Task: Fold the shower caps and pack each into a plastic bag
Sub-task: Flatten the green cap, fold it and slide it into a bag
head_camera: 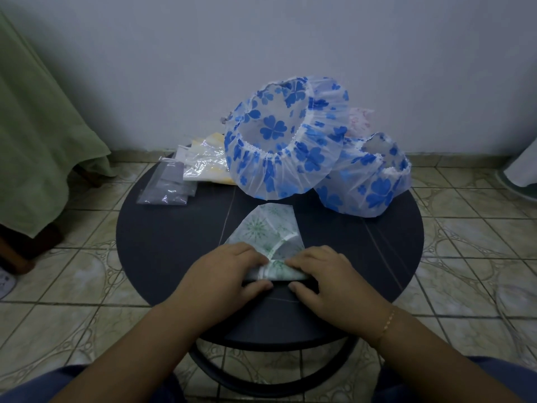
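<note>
Folding on a round dark bench (162, 245)
Left hand (229, 271) and right hand (322, 274) are pinching the green-patterned shower cap (268, 228), tiled floor (465, 257) below.

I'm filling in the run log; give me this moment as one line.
stage: folding | left hand and right hand: grip green cap near edge | blue caps: unfolded | bags: untouched

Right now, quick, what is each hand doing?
Left hand: pinching the near edge of the green-patterned shower cap, thumb underneath.
Right hand: pinching the same folded edge on the other side.
</note>
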### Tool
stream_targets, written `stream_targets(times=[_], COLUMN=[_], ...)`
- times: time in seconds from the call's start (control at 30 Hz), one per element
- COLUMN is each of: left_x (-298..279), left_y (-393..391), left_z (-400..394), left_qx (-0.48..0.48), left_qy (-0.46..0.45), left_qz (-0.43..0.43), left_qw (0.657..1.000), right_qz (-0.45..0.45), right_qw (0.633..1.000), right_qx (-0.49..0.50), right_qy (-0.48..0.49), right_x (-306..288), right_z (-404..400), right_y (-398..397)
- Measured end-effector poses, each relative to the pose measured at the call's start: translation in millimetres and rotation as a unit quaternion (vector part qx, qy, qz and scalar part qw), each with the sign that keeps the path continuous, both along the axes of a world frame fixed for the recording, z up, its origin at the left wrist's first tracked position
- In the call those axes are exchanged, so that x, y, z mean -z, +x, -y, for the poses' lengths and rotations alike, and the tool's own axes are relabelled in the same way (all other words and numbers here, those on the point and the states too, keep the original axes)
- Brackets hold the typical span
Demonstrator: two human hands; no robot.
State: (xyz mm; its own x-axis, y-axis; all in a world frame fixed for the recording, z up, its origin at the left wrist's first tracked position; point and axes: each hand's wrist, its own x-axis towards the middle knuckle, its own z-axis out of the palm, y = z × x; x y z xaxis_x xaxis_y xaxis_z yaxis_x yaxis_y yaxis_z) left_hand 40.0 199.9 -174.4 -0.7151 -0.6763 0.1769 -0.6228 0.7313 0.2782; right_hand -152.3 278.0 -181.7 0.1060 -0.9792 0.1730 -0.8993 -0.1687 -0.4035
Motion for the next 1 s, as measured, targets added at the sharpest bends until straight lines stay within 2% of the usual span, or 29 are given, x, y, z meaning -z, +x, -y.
stream_targets(times=[0.1,0.2,0.33,0.47,0.67,0.83,0.93,1.0], left_x=[-4.5,-10.9,-16.2,-18.3,-19.6,-14.1,-6.5,-3.6], left_y=[1.7,5.7,7.5,1.6,-6.6,-9.2,-11.8,-15.3], left_z=[0.7,-3.0,-5.3,-2.4,7.4,15.4,16.2,11.0], left_qx=[0.002,-0.013,-0.064,-0.097,-0.116,-0.105,-0.070,-0.037], left_qy=[0.004,0.041,0.099,0.106,0.064,-0.030,-0.100,-0.119], left_qz=[0.005,-0.013,-0.047,-0.042,-0.002,0.040,0.001,-0.026], left_qw=[1.000,0.999,0.992,0.989,0.991,0.993,0.993,0.992], right_qz=[0.040,0.124,0.230,0.293,0.259,0.197,0.150,0.089], right_qw=[0.999,0.992,0.970,0.947,0.948,0.962,0.974,0.984], right_qx=[0.002,0.027,0.069,0.128,0.184,0.187,0.166,0.126], right_qy=[0.005,0.023,0.038,0.043,0.026,-0.003,-0.029,-0.085], right_x=[-4.2,-8.8,-12.0,-9.8,-6.6,-1.0,4.3,5.7], right_z=[-0.9,-5.2,-5.9,0.7,8.2,16.3,18.1,17.8], right_y=[-1.2,-3.7,-1.3,1.1,5.8,5.0,6.5,7.9])
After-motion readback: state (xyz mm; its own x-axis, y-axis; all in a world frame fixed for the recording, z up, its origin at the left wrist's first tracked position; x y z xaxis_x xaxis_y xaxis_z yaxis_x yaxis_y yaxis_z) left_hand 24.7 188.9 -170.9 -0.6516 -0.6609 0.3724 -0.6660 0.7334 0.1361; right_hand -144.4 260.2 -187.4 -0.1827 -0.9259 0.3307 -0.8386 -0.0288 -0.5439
